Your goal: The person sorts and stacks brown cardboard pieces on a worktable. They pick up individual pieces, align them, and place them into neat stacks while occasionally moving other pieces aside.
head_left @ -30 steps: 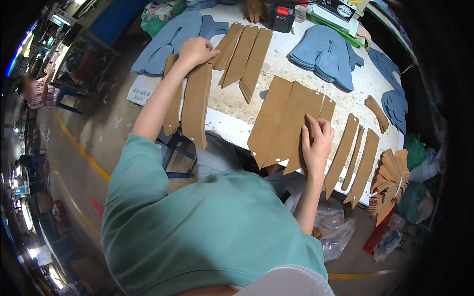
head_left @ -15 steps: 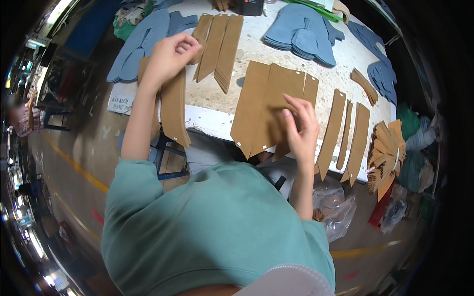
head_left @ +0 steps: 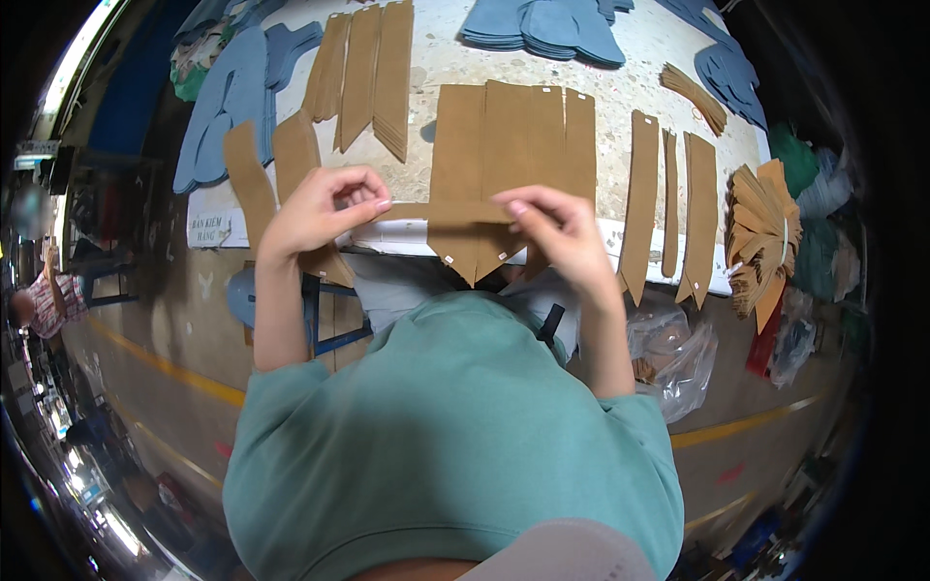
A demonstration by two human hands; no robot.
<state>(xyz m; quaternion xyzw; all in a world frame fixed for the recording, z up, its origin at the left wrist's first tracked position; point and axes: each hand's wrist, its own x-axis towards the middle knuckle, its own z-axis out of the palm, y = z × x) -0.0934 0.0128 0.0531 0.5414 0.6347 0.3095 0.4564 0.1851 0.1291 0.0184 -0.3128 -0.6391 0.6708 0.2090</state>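
A narrow brown strip (head_left: 455, 212) is stretched level between my two hands, just above the table's front edge. My left hand (head_left: 322, 208) pinches its left end between thumb and fingers. The right end is in the closed fingers of my right hand (head_left: 557, 229). Under the strip lie wide brown pointed pieces (head_left: 513, 131) side by side, with small white tags at their corners and their tips jutting over the edge. Near my left hand are curved brown strips (head_left: 295, 155), partly hidden by that hand.
Stacked brown strips (head_left: 378, 77) and blue-grey cut pieces (head_left: 542, 29) lie farther back on the pale table (head_left: 450, 58). Separate brown strips (head_left: 641, 203) lie at right, beside a fanned, tied brown bundle (head_left: 763, 232). A clear plastic bag (head_left: 678, 358) hangs below the edge.
My left hand has come down and right from the strips, and my right hand has shifted slightly left. A narrow strip is now held between them. The view has also shifted.
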